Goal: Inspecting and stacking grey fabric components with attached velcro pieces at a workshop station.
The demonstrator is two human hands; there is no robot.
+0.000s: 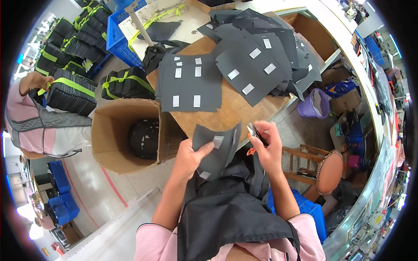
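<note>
Near, left hand (188,157) is pinching a dark panel (217,157); right hand (271,146) is gripping snips (261,137) just right, apparently trimming; next move is requiring a steadied edge.

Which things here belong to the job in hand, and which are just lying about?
Seemingly part of the job:
dark grey panel, held in the left hand
small snips, held in the right hand
stacked panels with pale patches, on the wooden table

Apparently just lying about:
round-seated stool
purple basket
blue crate by the right forearm
</note>
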